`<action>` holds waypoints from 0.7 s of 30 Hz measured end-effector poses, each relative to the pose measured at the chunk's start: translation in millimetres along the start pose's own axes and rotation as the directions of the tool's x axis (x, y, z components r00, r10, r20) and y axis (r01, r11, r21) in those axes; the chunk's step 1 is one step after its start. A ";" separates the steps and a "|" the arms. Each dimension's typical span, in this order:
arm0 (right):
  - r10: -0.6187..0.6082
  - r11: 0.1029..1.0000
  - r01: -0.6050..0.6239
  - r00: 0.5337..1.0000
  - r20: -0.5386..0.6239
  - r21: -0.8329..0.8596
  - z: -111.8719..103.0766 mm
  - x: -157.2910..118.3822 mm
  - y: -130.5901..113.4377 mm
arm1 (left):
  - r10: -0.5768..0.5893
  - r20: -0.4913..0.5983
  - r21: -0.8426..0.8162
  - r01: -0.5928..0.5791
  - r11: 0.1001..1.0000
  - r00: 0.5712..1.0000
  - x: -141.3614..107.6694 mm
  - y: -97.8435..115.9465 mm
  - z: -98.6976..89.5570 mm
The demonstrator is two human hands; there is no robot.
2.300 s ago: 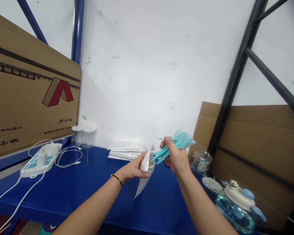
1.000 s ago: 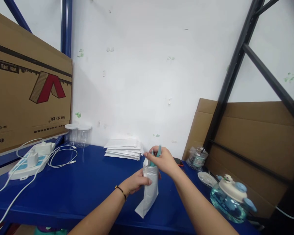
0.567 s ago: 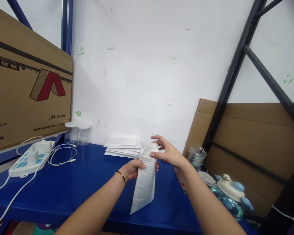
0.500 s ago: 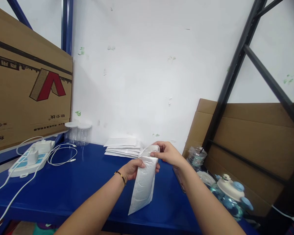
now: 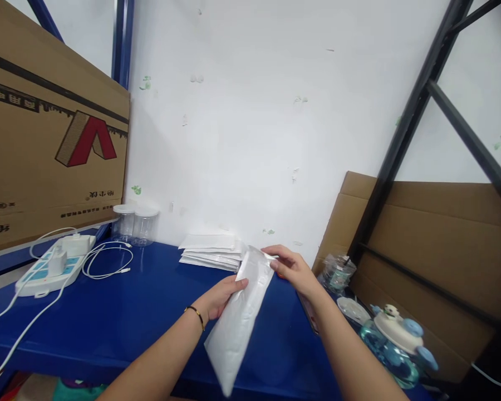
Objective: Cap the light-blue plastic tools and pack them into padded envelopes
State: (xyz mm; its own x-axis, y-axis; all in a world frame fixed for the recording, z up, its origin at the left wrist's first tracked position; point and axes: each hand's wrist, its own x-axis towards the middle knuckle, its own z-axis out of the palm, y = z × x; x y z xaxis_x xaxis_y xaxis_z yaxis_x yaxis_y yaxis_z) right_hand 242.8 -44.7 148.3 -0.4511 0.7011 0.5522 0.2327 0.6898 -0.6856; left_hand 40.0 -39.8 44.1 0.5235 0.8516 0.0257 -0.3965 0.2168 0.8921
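A white padded mailer (image 5: 240,323) hangs tilted above the blue table, its top to the upper right and its lower corner near the front edge. My left hand (image 5: 221,296) grips its left side, thumb on the front face and the other fingers hidden behind. At the top right corner my right hand (image 5: 290,267) pinches the mailer's edge between thumb and fingers. Behind it, against the wall, lies a stack of flat white mailers (image 5: 211,250). A small red item (image 5: 281,275) shows partly under my right hand.
Left on the blue table (image 5: 150,312) are a white power strip (image 5: 45,275), a coiled white cable (image 5: 92,266) and two clear jars (image 5: 145,227). At right stand a teal bottle (image 5: 394,345), a plastic-wrapped item (image 5: 336,273) and cardboard (image 5: 438,239).
The mailer has turned, its lower end swinging left and toward me, and its folded-over top has straightened. My left hand has shifted slightly left; my right hand has moved a little right.
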 end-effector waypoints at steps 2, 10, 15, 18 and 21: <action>-0.053 0.999 0.054 0.994 0.091 -0.004 1.4 -9.1 -4.4 | -0.115 0.123 -0.029 0.119 0.992 0.986 -2.4 0.6 -3.4; 0.160 0.987 -0.160 0.986 0.054 -0.004 -7.4 -24.6 32.1 | -0.344 0.375 -0.089 0.402 0.911 0.861 8.6 -11.8 -18.3; 0.357 0.919 -0.393 0.849 -0.390 -0.015 -52.8 -17.5 125.0 | -0.302 -0.005 -0.230 0.293 0.928 0.953 21.6 -12.7 -40.4; 0.470 0.778 -0.605 0.742 -0.478 -0.173 -70.8 -12.6 175.4 | -0.252 -0.295 -0.243 0.182 0.953 0.922 27.8 -16.9 -47.3; 0.529 0.662 -0.700 0.690 -0.494 -0.268 -73.7 -4.9 207.9 | -0.221 -0.381 -0.199 0.154 0.968 0.898 30.1 -22.5 -48.6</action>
State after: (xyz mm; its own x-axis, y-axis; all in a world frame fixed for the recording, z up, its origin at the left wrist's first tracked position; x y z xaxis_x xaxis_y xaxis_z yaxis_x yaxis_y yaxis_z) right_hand 356.9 108.6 38.0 0.2376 0.9380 0.2524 0.7010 0.0143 -0.7130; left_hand 28.0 4.1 2.9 0.2703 0.8985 -0.3458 -0.4535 0.4356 0.7775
